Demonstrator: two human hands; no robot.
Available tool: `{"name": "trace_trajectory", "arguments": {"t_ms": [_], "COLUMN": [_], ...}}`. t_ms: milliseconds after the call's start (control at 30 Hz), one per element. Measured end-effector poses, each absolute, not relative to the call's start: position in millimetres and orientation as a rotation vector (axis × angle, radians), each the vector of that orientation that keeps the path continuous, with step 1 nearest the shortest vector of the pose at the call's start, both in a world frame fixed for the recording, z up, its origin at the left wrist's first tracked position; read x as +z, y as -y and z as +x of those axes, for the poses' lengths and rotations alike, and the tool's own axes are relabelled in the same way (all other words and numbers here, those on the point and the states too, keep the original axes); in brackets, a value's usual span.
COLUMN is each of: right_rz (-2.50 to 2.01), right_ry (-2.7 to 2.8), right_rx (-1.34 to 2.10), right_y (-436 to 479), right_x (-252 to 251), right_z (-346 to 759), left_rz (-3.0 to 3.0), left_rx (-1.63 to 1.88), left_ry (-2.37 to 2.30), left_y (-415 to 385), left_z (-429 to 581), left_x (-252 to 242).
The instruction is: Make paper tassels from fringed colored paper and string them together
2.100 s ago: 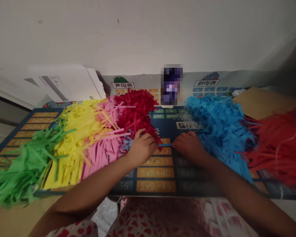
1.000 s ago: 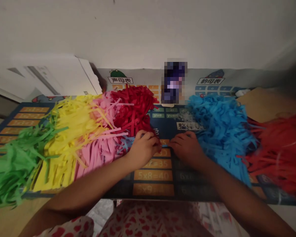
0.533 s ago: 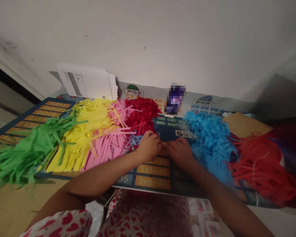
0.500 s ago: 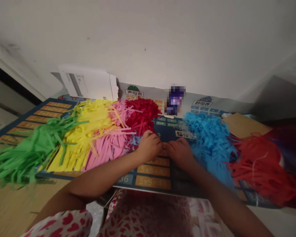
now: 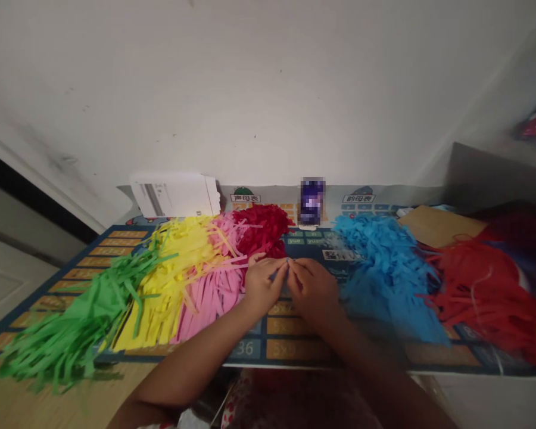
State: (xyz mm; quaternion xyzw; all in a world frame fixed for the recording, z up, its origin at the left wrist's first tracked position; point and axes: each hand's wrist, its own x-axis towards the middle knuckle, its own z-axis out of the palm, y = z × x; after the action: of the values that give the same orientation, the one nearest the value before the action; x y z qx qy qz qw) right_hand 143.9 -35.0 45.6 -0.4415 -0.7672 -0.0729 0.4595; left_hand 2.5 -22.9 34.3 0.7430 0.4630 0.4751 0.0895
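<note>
Fingers (image 5: 273,268) of both hands pinched together on a thin pale paper strip (image 5: 279,272)

The left hand (image 5: 261,289) and right hand (image 5: 312,292) bend inward until their fingertips nearly touch, apparently clamped on the strip; its exact colour is too small to tell. Its long axis seems to slant from lower left up toward where the hands meet, and the left hand lies nearer to it.

Far left of the strip lies a fringed green paper bundle (image 5: 89,322), then a fringed yellow paper bundle (image 5: 170,280). A fringed pink paper bundle (image 5: 209,304) lies just left of it, and a fringed dark red paper bundle (image 5: 261,229) just above it. Right of the strip is a fringed bright blue paper bundle (image 5: 384,280), and farther right a fringed red paper bundle (image 5: 486,292). Beneath the strip spreads a navy-and-orange printed times-table mat (image 5: 304,241).
</note>
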Motion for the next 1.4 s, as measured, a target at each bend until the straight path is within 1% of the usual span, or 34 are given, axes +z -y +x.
{"name": "trace_trajectory", "arguments": {"t_ms": [67,167,200,300,367,467,567,600,667,733,767,867,967,1067,1233,1400], "right_rz": [-1.079,-1.095,-1.094,-1.042,-1.007,-0.964,-0.888,-0.891,-1.084,-1.519,-1.633,-1.766,-1.811,-1.860,-1.918,-1.890], "right_ry": [1.884,1.854,1.852,1.843,1.789,1.686,1.720,1.768,1.866,1.864,1.853,1.944,2.091,2.183,2.208,2.113], "right_rx": [0.033,0.482,0.585,0.661,0.672,0.776,0.836,0.825,0.683,0.349,0.266,0.175,0.112,0.057,0.037,0.095], "right_y": [32.3,23.7,20.6,16.0,18.5,25.6,20.2,12.2,-13.0,-44.5,-59.2,-86.8,-91.0,-90.8,-97.6,-92.8], "right_x": [49.1,59.1,62.3,67.3,65.6,59.9,57.8,58.3,58.7,54.7,50.0,27.1,4.3,-5.9,-7.7,0.4], "right_z": [150.0,164.6,168.9,176.3,176.9,176.8,188.2,196.7,219.9,245.0,255.5,269.9,263.8,255.6,252.3,249.4], "left_rz": [2.130,2.075,2.062,2.023,2.010,1.987,1.875,1.789,1.510,1.156,0.998,0.736,0.707,0.749,0.844,0.984], "left_rx": [1.406,1.341,1.321,1.283,1.249,1.197,1.122,1.081,1.031,1.024,1.023,0.965,0.897,0.865,0.846,0.876], "left_ry": [-1.318,-1.177,-1.124,-1.014,-0.974,-0.902,-0.865,-0.863,-0.841,-0.782,-0.746,-0.707,-0.780,-0.864,-0.948,-1.009], "left_y": [20.0,17.6,17.6,19.1,19.7,18.9,18.5,18.8,19.4,19.3,18.6,14.8,11.3,10.6,10.4,9.1], "left_z": [0.3,-2.0,-2.7,-4.1,-4.1,-2.8,-0.4,0.5,2.4,4.0,4.6,5.4,6.3,8.2,12.1,15.6], "left_x": [33.1,36.5,38.4,43.5,45.0,45.1,45.7,46.1,47.0,47.1,46.8,44.4,41.2,38.3,33.9,28.5]}}
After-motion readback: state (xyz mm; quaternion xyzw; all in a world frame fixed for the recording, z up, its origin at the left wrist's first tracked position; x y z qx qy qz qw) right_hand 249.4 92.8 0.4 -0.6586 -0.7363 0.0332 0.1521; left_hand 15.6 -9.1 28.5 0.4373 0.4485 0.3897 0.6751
